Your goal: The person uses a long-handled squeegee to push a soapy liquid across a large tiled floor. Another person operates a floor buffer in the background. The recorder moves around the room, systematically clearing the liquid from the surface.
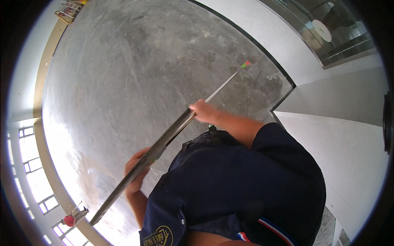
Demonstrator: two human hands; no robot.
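Note:
A long, straight metal bar [160, 144] slants across the view in front of my body. Its broad grey end points to the lower left, and the far part narrows to a thin pale length. Around the middle of the bar, the fingers of my right hand [203, 111] are closed. My left hand [135, 172] holds the broader part from beneath, with its palm and some fingers hidden behind the metal. Near the far tip there is a green and red mark [245, 65]; I cannot tell whether it is on the bar or on the floor.
Grey, stained concrete floor [123, 77] stretches ahead. Black skirting [258, 46] edges the white wall [329, 132], which juts out in a corner at right. Another person in a red helmet [69, 220] stands at the lower left, near windows. A ladder [69, 12] stands far off, upper left.

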